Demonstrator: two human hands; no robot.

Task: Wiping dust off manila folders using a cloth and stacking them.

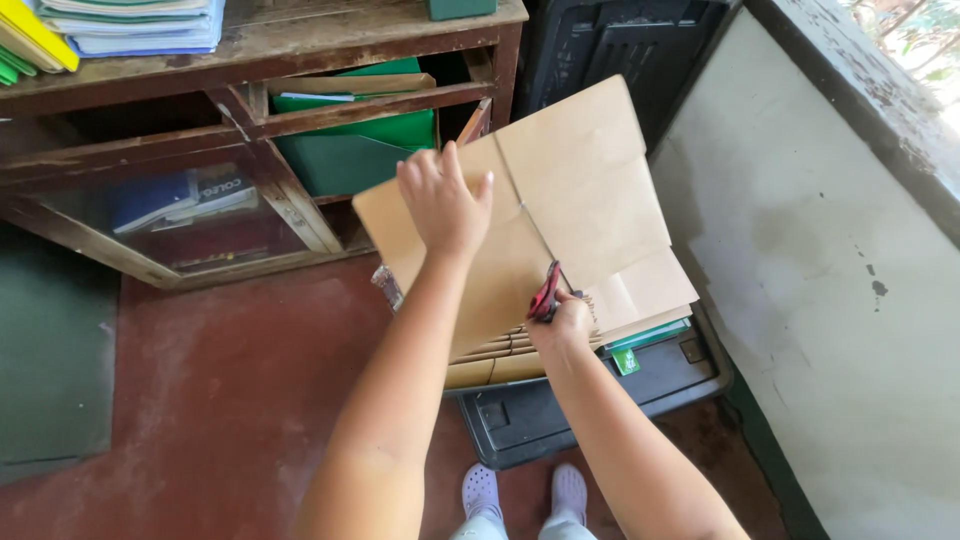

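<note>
I see a worn wooden shelf unit (250,60) at the upper left. On its top sits a stack of folders and papers (130,25), with yellow and green ones at the far left. Green folders (370,135) stand in its open middle compartment, and blue books (180,195) lie behind the glass door lower down. A dark red floor (220,390) runs below. At right I see a stained pale wall (830,300). 2 white clogs (525,492) show at the bottom edge.
</note>
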